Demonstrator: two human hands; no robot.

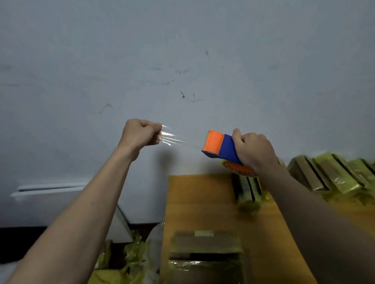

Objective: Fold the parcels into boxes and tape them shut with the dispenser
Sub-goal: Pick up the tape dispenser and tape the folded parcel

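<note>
The taping step is in hand: the left hand (141, 134) pinches the clear tape (173, 139) end, the right hand (256, 150) grips the dispenser (220, 145), both raised above the box (205, 259) on the table (198, 198); next, lay tape along its seam; no readable writing

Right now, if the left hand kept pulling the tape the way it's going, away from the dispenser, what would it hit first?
Probably nothing close: the left hand pulls the tape up and left from the dispenser, and only the wall lies that way, though depth is unclear.
</note>
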